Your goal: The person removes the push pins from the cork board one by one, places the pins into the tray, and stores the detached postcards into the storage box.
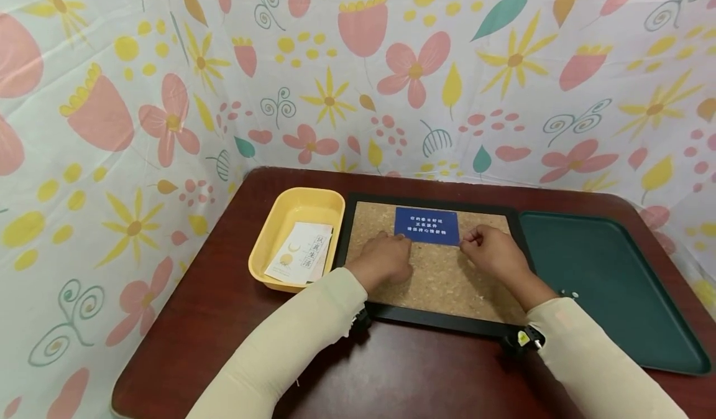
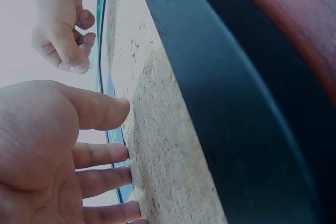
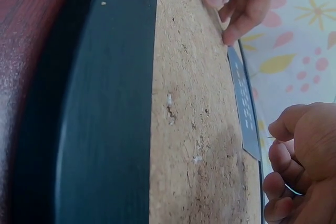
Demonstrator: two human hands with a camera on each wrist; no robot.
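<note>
A blue card (image 1: 427, 225) with white printed characters lies on the upper part of a black-framed cork board (image 1: 442, 282). My left hand (image 1: 385, 258) rests its fingertips on the board at the card's lower left corner, its fingers fairly straight in the left wrist view. Just off the card's right edge, my right hand (image 1: 495, 251) pinches a pushpin between thumb and index finger. In the right wrist view only the thin metal point of the pushpin (image 3: 271, 138) shows; its head is hidden by the fingers. The pin appears apart from the card.
A yellow basin (image 1: 261, 260) holding several printed cards (image 1: 299, 251) stands left of the board. To the right lies a dark green tray (image 1: 593, 263) with small white pins (image 1: 569, 294) near its left side. A patterned cloth (image 1: 358, 96) hangs behind the brown table (image 1: 224, 319).
</note>
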